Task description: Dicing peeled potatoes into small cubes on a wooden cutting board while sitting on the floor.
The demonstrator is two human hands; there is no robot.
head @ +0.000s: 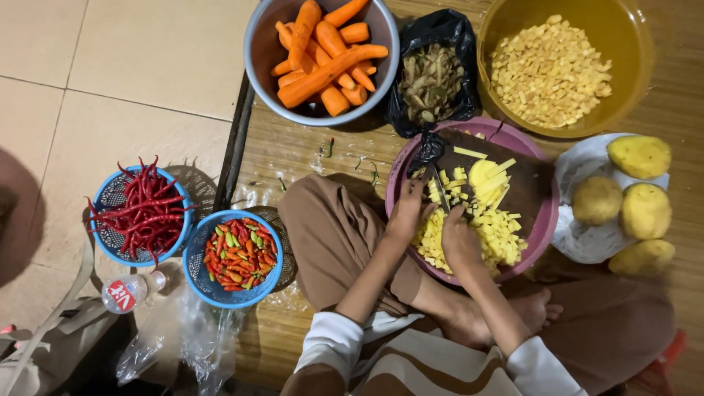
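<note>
My left hand rests at the left edge of a dark cutting board laid over a pink basin, its fingers pressing on pale yellow potato strips. My right hand is just beside it, closed around a knife whose thin blade points away from me across the strips. A heap of diced potato lies on the board's near side, and a cut potato half with more strips lies at its far side.
A yellow bowl of diced potato sits at the far right, with peeled whole potatoes on white plastic. A black bag of peelings, a grey bowl of carrots, and blue baskets of red chillies and mixed small chillies are around; a small bottle lies on the floor.
</note>
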